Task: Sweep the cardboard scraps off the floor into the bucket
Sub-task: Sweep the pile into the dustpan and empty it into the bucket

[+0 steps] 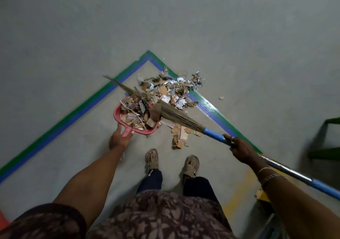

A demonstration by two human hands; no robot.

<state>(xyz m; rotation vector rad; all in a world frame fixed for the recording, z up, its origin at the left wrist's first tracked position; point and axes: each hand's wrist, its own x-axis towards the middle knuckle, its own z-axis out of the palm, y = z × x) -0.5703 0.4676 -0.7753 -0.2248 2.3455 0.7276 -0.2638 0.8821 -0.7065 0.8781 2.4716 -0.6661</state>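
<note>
My left hand point(119, 137) has its fingers point(120, 127) curled round the short handle of the pink dustpan point(115, 113). I hold it with its lip flat to the floor point(73, 36) and its mouth facing the pile, so nothing slips under. My right hand point(242, 149) grips the blue handle of the grass broom point(176, 115) low down for control, and the bristles lie across the pan's mouth to drag litter in. The pan is already heaped. Most of the cardboard scraps point(176, 89) lie just beyond it, across the corner of the green and blue tape lines point(73, 117), with a few near my feet. I see no bucket. An orange shape point(3, 220) at the lower left edge might be it, but too little shows. Some scraps carry print, too small to read.
</note>
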